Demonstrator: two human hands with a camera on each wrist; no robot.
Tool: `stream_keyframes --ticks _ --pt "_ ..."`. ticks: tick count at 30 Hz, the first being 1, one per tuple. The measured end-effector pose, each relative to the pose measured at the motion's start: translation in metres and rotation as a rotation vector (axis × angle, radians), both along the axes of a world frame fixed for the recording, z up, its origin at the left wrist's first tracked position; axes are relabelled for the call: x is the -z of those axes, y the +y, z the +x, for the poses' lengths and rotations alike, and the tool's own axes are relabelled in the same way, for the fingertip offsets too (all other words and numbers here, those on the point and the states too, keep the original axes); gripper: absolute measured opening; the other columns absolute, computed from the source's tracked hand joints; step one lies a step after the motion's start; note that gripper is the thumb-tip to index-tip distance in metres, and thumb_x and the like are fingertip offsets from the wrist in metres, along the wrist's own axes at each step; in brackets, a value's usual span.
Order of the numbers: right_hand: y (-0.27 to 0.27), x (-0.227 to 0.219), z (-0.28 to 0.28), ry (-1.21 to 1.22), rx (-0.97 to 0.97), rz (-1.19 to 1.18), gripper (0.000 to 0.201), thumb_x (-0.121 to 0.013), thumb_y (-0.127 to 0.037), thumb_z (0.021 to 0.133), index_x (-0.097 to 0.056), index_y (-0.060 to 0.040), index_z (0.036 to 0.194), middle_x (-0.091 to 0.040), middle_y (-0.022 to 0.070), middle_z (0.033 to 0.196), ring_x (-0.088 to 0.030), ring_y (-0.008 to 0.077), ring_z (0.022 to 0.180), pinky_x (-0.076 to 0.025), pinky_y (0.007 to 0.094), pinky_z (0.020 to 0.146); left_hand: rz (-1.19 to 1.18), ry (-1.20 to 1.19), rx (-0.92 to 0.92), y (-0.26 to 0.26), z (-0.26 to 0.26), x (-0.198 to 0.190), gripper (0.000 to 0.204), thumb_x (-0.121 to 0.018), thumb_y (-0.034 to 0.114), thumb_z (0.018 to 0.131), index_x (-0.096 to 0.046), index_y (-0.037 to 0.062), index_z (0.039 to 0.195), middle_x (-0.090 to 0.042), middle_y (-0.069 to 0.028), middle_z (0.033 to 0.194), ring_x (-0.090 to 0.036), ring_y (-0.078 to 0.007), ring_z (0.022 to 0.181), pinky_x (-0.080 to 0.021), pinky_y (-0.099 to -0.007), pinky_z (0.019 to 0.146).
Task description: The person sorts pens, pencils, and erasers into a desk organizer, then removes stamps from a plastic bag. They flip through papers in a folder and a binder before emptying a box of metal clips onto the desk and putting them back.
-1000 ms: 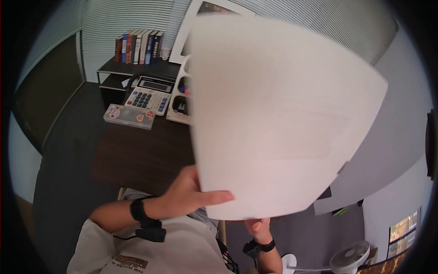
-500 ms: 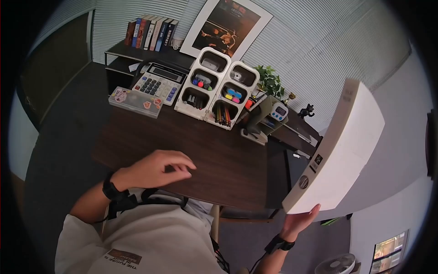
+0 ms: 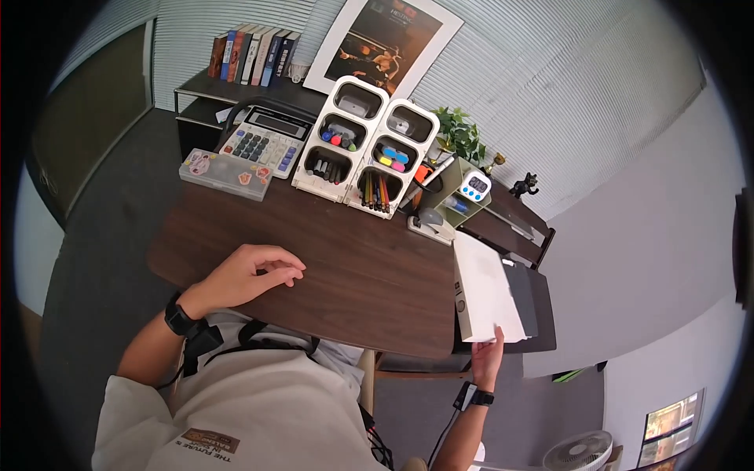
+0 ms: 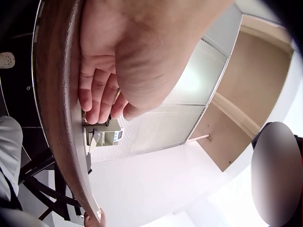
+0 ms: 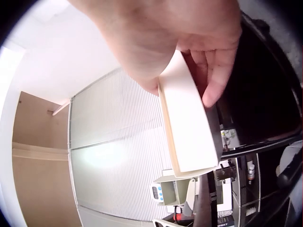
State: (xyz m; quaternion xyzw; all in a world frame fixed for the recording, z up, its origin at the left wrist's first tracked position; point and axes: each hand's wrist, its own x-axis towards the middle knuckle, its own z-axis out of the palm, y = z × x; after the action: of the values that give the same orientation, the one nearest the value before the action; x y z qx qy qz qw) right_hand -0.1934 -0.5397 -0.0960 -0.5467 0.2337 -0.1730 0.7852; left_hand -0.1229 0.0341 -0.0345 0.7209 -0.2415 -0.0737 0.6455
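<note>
At the right end of the table, my right hand (image 3: 488, 363) grips a flat white box (image 3: 488, 292) by its near end. Seen from the right wrist, the thumb lies on one face of the white box (image 5: 187, 118) and the fingers (image 5: 218, 82) curl round the opposite face. Small dark marks show on the box's narrow side. The box overlaps a dark surface (image 3: 540, 310) beside the table in the head view. My left hand (image 3: 250, 275) is over the table's front left part, its fingers loosely bent with nothing in them.
Along the back of the wooden table (image 3: 353, 267) stand a clear pencil case (image 3: 228, 174), a calculator (image 3: 265, 145), two white organizers (image 3: 339, 141) with pens and markers, a stapler (image 3: 430, 225) and a green holder with a timer (image 3: 476, 187). A fan (image 3: 577, 453) is at lower right.
The white box came down from in front of my view to the right end of the table, in my right hand. My left hand let go of it and drew back left.
</note>
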Motion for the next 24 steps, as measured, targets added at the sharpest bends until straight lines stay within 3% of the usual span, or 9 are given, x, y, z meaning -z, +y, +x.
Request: stream_keyframes --ticks 8,14,16,17,19,20,22,23,24 --pt "0.005 0.015 0.004 0.096 -0.097 -0.037 0.064 -0.058 -0.057 0.104 -0.052 -0.0072 0.143 -0.064 0.0092 0.126 -0.064 0.0195 0.112 -0.053 0.0346 0.096 0.020 0.055 -0.006 -0.001 -0.004 -0.009 0.023 -0.065 0.016 0.103 -0.073 -0.0014 0.116 -0.077 -0.0106 0.103 -0.072 -0.0146 0.091 -0.056 -0.0284 0.084" --pt "-0.015 0.023 -0.001 0.113 -0.212 -0.108 0.073 -0.058 -0.060 0.103 -0.049 -0.0007 0.145 -0.063 0.0162 0.129 -0.068 0.0206 0.107 -0.060 0.0332 0.087 0.033 0.067 -0.005 -0.001 -0.003 -0.009 0.019 -0.063 0.010 0.103 -0.073 -0.0024 0.113 -0.076 -0.0102 0.102 -0.071 -0.0141 0.092 -0.056 -0.0286 0.086" --pt "-0.005 0.007 -0.011 0.339 -0.100 -0.302 0.064 -0.058 -0.058 0.103 -0.064 0.0029 0.124 -0.072 0.0134 0.108 -0.072 0.0184 0.091 -0.060 0.0285 0.072 0.030 0.052 0.004 -0.001 -0.003 -0.008 0.019 -0.064 0.010 0.103 -0.074 -0.0025 0.112 -0.076 -0.0102 0.101 -0.071 -0.0139 0.092 -0.056 -0.0280 0.085" --pt "-0.007 0.002 -0.014 0.337 -0.101 -0.305 0.064 -0.058 -0.058 0.103 -0.064 0.0029 0.124 -0.072 0.0134 0.108 -0.072 0.0184 0.091 -0.060 0.0285 0.072 0.028 0.050 0.002 -0.001 -0.003 -0.008 0.019 -0.064 0.010 0.103 -0.074 -0.0025 0.112 -0.076 -0.0102 0.101 -0.071 -0.0139 0.092 -0.056 -0.0280 0.085" --pt "-0.014 -0.005 -0.021 0.657 -0.027 -0.832 0.058 -0.066 -0.051 0.101 -0.073 0.0066 0.101 -0.075 0.0163 0.086 -0.072 0.0228 0.073 -0.060 0.0357 0.069 0.031 0.032 0.001 -0.001 -0.003 -0.006 0.022 -0.065 0.016 0.103 -0.075 -0.0017 0.113 -0.077 -0.0104 0.100 -0.072 -0.0143 0.091 -0.056 -0.0278 0.084" --pt "-0.016 -0.003 -0.024 0.656 -0.029 -0.834 0.058 -0.066 -0.051 0.101 -0.073 0.0066 0.101 -0.075 0.0163 0.086 -0.072 0.0228 0.073 -0.060 0.0357 0.069 0.029 0.032 -0.001 -0.001 -0.003 -0.006 0.022 -0.065 0.016 0.103 -0.075 -0.0017 0.113 -0.077 -0.0104 0.100 -0.072 -0.0143 0.091 -0.056 -0.0278 0.084" --pt "-0.006 -0.009 -0.028 0.347 0.233 -1.440 0.047 -0.072 -0.041 0.098 -0.075 0.0042 0.084 -0.070 0.0109 0.065 -0.069 0.0248 0.060 -0.058 0.0384 0.063 0.045 0.016 0.003 -0.002 -0.003 -0.006 0.022 -0.065 0.016 0.103 -0.075 -0.0017 0.112 -0.077 -0.0103 0.099 -0.072 -0.0145 0.091 -0.056 -0.0277 0.083" --pt "-0.004 -0.016 -0.028 0.425 0.214 -1.323 0.033 -0.080 -0.030 0.091 -0.075 0.0019 0.097 -0.075 0.0145 0.084 -0.072 0.0297 0.077 -0.057 0.0421 0.075 0.046 0.017 0.003 -0.002 -0.004 -0.006 0.022 -0.065 0.016 0.103 -0.075 -0.0017 0.112 -0.077 -0.0103 0.099 -0.072 -0.0145 0.091 -0.056 -0.0277 0.083" --pt "0.005 -0.022 -0.026 0.428 0.216 -1.322 0.033 -0.080 -0.030 0.091 -0.075 0.0019 0.097 -0.075 0.0145 0.084 -0.072 0.0297 0.077 -0.057 0.0421 0.075 0.043 0.030 0.001 -0.003 -0.004 -0.007 0.020 -0.065 0.013 0.103 -0.075 -0.0021 0.111 -0.076 -0.0099 0.100 -0.071 -0.0140 0.090 -0.055 -0.0278 0.083"
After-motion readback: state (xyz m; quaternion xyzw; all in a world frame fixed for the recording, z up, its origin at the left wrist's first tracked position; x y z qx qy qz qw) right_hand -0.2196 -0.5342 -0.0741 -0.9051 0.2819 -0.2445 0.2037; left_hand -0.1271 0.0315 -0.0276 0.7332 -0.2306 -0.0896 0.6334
